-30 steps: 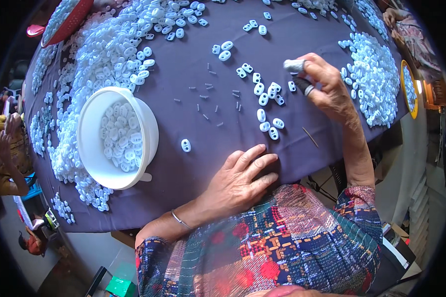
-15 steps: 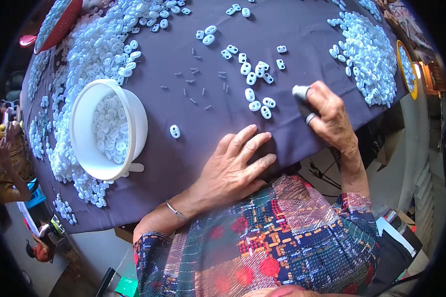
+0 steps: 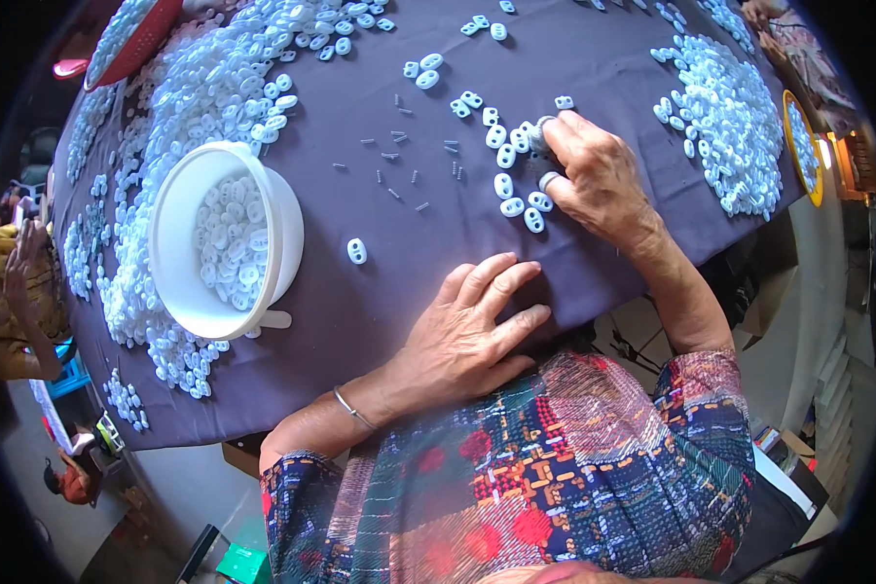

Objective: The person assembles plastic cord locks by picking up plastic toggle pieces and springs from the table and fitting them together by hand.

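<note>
On the purple cloth [image 3: 409,258], white two-holed pieces [image 3: 504,185] lie at the right hand [image 3: 596,177], its fingers curled, grip indeterminable, while the left hand [image 3: 472,319] rests palm-down, fingers extended; apparently piece-picking, the step next calls for a precise pinch.

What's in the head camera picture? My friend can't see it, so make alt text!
A person's right hand is among small white two-holed pieces on a purple cloth; the left hand rests palm-down. Tiny springs lie nearby, with a white tub of pieces at left.
</note>
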A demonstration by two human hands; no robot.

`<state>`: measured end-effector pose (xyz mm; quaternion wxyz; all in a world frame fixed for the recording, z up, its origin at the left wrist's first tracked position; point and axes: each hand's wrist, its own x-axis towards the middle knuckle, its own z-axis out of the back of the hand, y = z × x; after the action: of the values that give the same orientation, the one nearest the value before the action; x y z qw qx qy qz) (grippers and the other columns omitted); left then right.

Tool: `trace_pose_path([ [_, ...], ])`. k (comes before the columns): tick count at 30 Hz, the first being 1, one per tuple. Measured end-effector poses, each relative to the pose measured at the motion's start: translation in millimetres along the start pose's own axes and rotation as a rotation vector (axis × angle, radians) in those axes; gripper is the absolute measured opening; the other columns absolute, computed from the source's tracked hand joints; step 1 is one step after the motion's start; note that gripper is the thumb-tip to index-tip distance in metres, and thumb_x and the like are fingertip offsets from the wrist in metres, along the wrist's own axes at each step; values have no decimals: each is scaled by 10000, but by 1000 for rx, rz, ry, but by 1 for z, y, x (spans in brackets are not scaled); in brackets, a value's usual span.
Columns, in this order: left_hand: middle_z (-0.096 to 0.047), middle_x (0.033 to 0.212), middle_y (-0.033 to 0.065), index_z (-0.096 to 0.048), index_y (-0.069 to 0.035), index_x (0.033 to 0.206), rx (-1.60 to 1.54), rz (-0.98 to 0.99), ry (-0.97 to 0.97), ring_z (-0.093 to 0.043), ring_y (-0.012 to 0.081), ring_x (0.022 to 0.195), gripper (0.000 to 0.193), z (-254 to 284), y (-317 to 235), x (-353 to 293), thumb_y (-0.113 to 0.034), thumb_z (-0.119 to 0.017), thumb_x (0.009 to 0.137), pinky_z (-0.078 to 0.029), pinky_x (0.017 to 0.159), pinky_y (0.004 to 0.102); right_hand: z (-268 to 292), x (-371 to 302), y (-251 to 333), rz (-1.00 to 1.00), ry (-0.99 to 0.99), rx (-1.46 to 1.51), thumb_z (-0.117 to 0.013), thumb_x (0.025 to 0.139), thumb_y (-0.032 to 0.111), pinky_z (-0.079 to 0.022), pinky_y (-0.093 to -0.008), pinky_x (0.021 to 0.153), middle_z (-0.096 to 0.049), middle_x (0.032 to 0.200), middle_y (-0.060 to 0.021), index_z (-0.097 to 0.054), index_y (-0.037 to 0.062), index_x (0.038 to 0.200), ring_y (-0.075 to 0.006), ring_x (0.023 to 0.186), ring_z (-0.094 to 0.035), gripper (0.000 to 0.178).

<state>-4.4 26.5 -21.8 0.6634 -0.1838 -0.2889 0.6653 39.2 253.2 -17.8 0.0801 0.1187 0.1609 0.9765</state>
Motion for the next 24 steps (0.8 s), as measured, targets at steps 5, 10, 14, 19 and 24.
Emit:
trace_pose_path([
  [5,-511,1240,138,-626,-82,1039,-130,-18,-157,-455,325,1192,412,-2,4,0,-227,-760,677,-383,955,454,4,-7,-4,31,1,72,-568,663,45,-442,-448,659,-518,829,-168,-486,-4,871,-379,759,-543,229],
  [10,-640,967,136,-632,-14,1001,-455,76,-499,-639,271,870,307,1,9,1,7,-738,714,-518,781,335,17,-12,18,119,-176,285,-652,671,-55,-440,-295,552,-535,766,-90,-569,1,865,-206,605,-528,219],
  [14,-650,1082,107,-547,24,1169,-1206,487,-583,-624,149,970,286,6,9,-3,-83,-617,913,-529,805,284,8,-15,48,279,-343,301,-713,673,-83,-492,-305,571,-594,813,-113,-607,-14,913,-237,665,-594,271],
  [19,-647,1069,94,-584,28,1124,-1383,541,-603,-628,138,919,238,12,11,-2,-79,-618,914,-525,759,253,-8,-20,66,334,-364,265,-721,648,-68,-502,-357,575,-590,865,-154,-595,-58,922,-287,711,-609,301],
  [24,-666,1008,87,-605,27,1099,-1399,567,-685,-640,133,851,230,11,12,-3,-110,-623,915,-534,774,271,-15,-27,74,396,-372,243,-717,653,-44,-510,-412,623,-583,913,-183,-576,-83,935,-331,735,-605,317],
])
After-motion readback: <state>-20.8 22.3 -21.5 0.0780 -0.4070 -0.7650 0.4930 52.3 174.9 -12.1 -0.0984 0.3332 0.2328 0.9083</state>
